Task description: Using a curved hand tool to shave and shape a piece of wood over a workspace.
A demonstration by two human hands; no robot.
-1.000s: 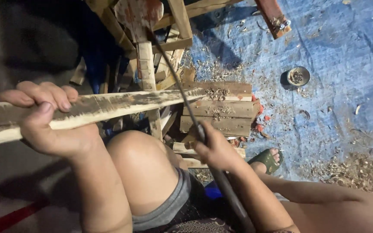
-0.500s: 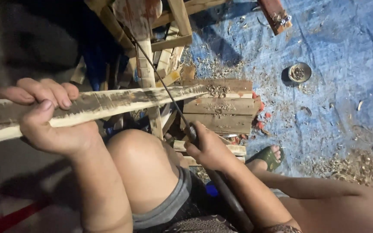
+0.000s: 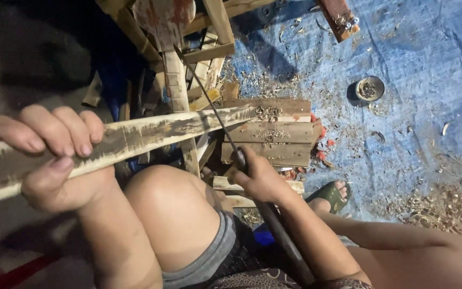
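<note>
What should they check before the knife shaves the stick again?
1. Left hand wrapped firmly round the wooden strip: ok.
2. Right hand closed on the long-handled knife: ok.
3. Left fingers well away from the blade: ok.
4. Strip's far end resting on the wooden block: ok.
5. Bare knee clear of the blade's path: not ok, it sits just under the strip.
6. Blade sharpness: cannot tell.

The wooden slat (image 3: 135, 136) runs off the left edge; the knife handle (image 3: 284, 241) leaves below.
</note>
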